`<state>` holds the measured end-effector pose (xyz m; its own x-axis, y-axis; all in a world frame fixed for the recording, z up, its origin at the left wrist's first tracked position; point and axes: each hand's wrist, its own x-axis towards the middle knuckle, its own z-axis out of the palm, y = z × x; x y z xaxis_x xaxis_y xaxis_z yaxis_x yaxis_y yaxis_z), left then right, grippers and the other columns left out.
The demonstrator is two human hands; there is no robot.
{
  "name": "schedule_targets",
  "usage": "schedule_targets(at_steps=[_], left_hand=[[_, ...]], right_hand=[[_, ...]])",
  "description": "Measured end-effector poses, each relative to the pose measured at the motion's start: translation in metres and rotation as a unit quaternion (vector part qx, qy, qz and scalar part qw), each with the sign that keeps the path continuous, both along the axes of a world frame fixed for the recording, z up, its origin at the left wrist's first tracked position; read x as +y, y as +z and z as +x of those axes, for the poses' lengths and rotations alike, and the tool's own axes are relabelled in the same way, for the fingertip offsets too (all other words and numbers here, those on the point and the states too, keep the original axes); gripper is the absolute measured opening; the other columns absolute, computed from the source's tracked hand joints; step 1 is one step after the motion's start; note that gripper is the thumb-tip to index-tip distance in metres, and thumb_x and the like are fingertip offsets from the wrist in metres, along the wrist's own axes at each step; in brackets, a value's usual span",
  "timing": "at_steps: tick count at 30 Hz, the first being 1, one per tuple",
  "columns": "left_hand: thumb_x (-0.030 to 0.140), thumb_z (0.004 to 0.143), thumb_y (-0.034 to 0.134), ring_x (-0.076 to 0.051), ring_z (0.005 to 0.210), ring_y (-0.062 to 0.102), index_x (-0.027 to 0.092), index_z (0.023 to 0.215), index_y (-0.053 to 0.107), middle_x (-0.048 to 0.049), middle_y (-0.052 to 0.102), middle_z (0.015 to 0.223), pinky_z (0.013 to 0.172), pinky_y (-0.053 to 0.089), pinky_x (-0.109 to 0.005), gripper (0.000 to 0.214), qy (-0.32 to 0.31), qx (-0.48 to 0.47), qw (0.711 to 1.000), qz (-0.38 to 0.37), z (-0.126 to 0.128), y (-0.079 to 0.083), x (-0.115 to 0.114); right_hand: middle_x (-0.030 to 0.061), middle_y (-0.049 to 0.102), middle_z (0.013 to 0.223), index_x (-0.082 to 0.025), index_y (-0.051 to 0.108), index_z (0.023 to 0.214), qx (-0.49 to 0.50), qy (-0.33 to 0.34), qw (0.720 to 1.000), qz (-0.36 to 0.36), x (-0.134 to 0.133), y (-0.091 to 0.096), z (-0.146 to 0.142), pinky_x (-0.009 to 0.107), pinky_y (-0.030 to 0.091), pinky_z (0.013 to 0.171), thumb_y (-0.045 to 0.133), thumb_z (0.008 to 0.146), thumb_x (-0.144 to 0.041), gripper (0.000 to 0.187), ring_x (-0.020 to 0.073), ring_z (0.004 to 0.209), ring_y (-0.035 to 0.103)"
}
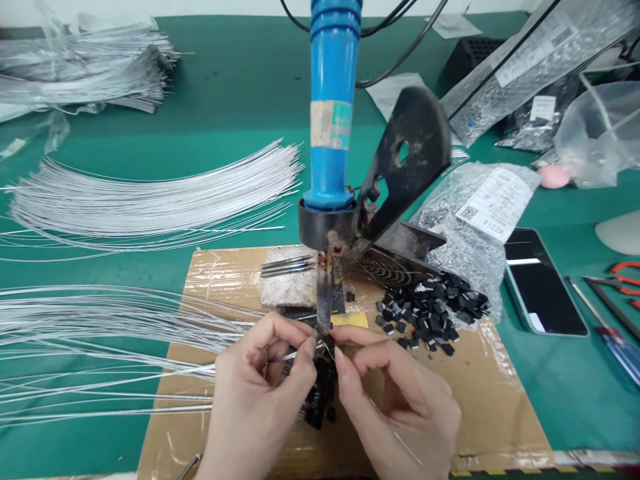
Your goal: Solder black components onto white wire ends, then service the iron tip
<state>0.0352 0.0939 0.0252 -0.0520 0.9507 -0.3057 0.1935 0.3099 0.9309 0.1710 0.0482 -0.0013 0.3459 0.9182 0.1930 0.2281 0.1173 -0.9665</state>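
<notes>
A blue-handled soldering iron (333, 100) stands tip-down in a black metal stand (400, 173) over a taped cardboard sheet (480, 400). Just under the iron's tip (324, 307), my left hand (260, 400) pinches thin silver wires (100, 320) that trail off to the left. My right hand (395, 400) pinches a small black component (329, 347) and a thin strand against that wire. A cluster of joined black components (320, 397) hangs between both hands.
A heap of loose black components (430, 310) lies right of the iron, beside a silver bag of parts (470, 213). More wire bundles (150, 193) fan across the green table. A phone (543, 280) and red-handled tools (623, 280) lie at the right.
</notes>
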Motion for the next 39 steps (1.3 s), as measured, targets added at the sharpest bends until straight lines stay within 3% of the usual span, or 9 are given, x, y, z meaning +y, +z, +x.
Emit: schedule_targets(at_steps=[8, 13, 16, 19, 23, 31, 39], left_hand=[[0.018, 0.078, 0.08, -0.009, 0.057, 0.061, 0.019, 0.07, 0.069, 0.001, 0.072, 0.068, 0.053, 0.045, -0.014, 0.013, 0.001, -0.016, 1.0, 0.008, -0.001, -0.002, 0.002], [0.024, 0.079, 0.08, -0.01, 0.061, 0.057, 0.019, 0.07, 0.068, 0.001, 0.071, 0.069, 0.057, 0.042, -0.017, 0.016, 0.001, -0.007, 0.999, -0.05, 0.001, 0.004, -0.001], [0.032, 0.086, 0.076, -0.013, 0.067, 0.06, 0.02, 0.074, 0.069, -0.0012, 0.072, 0.073, 0.059, 0.041, -0.021, 0.019, -0.026, 0.01, 0.997, -0.065, -0.002, 0.003, -0.01], [0.034, 0.091, 0.073, -0.015, 0.069, 0.061, 0.021, 0.077, 0.071, -0.0012, 0.07, 0.074, 0.061, 0.042, -0.022, 0.02, -0.047, 0.029, 0.997, -0.054, -0.008, -0.002, -0.022], [0.036, 0.093, 0.074, -0.012, 0.06, 0.053, 0.021, 0.078, 0.071, 0.0006, 0.065, 0.07, 0.054, 0.038, -0.022, 0.022, -0.072, 0.055, 0.995, -0.042, -0.016, -0.008, -0.036], [0.037, 0.094, 0.075, -0.015, 0.069, 0.063, 0.021, 0.081, 0.073, -0.0024, 0.072, 0.077, 0.06, 0.045, -0.021, 0.021, -0.093, 0.054, 0.994, -0.017, -0.026, -0.005, -0.05], [0.032, 0.095, 0.073, -0.016, 0.079, 0.066, 0.022, 0.083, 0.074, -0.0023, 0.074, 0.082, 0.066, 0.047, -0.02, 0.016, -0.094, 0.044, 0.995, -0.001, -0.031, 0.0, -0.059]], right_hand=[[0.0065, 0.083, 0.104, -0.023, 0.064, 0.079, -0.006, 0.003, 1.0, 0.001, 0.0, 0.001, 0.0, 0.026, 0.066, 0.084, 0.07, 0.095, -0.011, 0.021, 0.0196, 0.091, 0.082], [0.0037, 0.082, 0.104, -0.024, 0.064, 0.086, 0.003, -0.01, 1.0, -0.029, -0.003, -0.002, 0.004, 0.023, 0.063, 0.087, 0.067, 0.102, -0.018, 0.018, 0.0174, 0.095, 0.081], [-0.0014, 0.077, 0.087, -0.025, 0.068, 0.099, -0.025, -0.017, 0.997, -0.072, -0.004, -0.004, 0.011, 0.019, 0.058, 0.071, 0.058, 0.11, -0.024, 0.015, 0.012, 0.073, 0.075], [-0.0032, 0.065, 0.073, -0.023, 0.07, 0.089, -0.056, 0.054, 0.993, -0.092, -0.005, -0.005, 0.017, 0.02, 0.048, 0.059, 0.052, 0.113, -0.025, 0.03, 0.0111, 0.061, 0.062], [-0.0044, 0.053, 0.07, -0.021, 0.058, 0.076, 0.016, 0.128, 0.984, -0.124, -0.012, -0.005, 0.015, 0.022, 0.039, 0.056, 0.058, 0.109, -0.029, 0.035, 0.0109, 0.061, 0.05], [-0.0053, 0.046, 0.064, -0.02, 0.056, 0.072, 0.176, 0.118, 0.961, -0.175, -0.027, -0.007, 0.0, 0.023, 0.032, 0.051, 0.06, 0.107, -0.045, 0.044, 0.0111, 0.059, 0.042], [-0.0043, 0.054, 0.068, -0.019, 0.066, 0.075, 0.087, 0.095, 0.987, -0.092, -0.037, -0.005, -0.004, 0.024, 0.036, 0.056, 0.065, 0.104, -0.028, 0.031, 0.0112, 0.061, 0.049]])
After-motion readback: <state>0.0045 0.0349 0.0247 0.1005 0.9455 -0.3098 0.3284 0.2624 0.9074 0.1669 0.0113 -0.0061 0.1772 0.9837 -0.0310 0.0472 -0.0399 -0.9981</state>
